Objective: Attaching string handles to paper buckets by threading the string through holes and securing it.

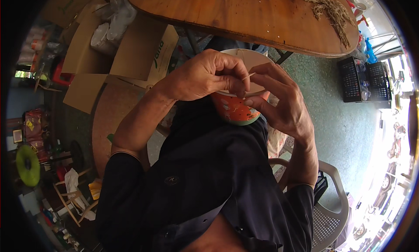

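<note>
An orange bucket (235, 110) with a green base, worn paint and a pale inside sits at my lap, its mouth facing up. Above its rim, my left hand (209, 75) is closed in a pinch. A thin pale strand, like string (251, 75), runs between its fingers toward my right hand (281, 95). The right hand's fingers are bent, with the thumb close to the bucket's near rim and the index finger by the strand. Another thin strand shows at the bucket's far rim. My fingers hide much of the bucket's mouth.
Ahead is a brown wooden table (227, 12) with a bundle of tan strands (334, 12) at its right. An open cardboard box (135, 51) holds white cups at the left. A black crate (364, 80) stands at the right, a grey chair (329, 212) behind my right arm.
</note>
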Tool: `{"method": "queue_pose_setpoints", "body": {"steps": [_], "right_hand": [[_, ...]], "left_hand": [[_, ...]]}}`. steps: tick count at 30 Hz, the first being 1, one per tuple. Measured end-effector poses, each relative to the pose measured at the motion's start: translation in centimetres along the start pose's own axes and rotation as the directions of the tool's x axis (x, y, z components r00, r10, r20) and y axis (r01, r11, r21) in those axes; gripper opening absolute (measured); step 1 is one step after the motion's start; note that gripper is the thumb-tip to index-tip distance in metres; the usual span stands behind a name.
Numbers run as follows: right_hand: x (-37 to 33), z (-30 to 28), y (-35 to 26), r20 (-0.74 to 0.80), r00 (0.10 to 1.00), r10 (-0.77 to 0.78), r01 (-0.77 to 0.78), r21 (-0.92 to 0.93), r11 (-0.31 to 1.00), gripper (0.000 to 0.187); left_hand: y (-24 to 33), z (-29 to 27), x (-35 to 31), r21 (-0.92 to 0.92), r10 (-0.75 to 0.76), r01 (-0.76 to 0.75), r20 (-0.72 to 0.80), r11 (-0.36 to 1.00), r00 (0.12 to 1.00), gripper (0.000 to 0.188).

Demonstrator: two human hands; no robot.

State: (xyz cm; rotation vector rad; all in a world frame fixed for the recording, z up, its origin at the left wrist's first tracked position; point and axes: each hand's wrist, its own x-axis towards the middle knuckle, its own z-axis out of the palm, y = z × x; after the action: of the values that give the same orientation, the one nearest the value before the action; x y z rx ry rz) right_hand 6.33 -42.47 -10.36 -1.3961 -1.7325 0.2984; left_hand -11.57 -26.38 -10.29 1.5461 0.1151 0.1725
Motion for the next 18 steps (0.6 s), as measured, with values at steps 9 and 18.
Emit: {"method": "queue_pose_setpoints", "body": {"steps": [9, 18], "right_hand": [[-0.5, -0.3, 0.2, 0.121, 0.965, 0.233, -0.255, 0.221, 0.941, 0.017], [-0.2, -0.2, -0.1, 0.041, 0.986, 0.164, -0.168, 0.145, 0.975, 0.013]], "left_hand": [[-0.7, 0.0, 0.2, -0.056, 0.001, -0.003, -0.035, 0.998, 0.999, 0.021], [-0.8, 0.2, 0.5, -0.062, 0.012, -0.017, -0.079, 0.998, 0.997, 0.019]]}}
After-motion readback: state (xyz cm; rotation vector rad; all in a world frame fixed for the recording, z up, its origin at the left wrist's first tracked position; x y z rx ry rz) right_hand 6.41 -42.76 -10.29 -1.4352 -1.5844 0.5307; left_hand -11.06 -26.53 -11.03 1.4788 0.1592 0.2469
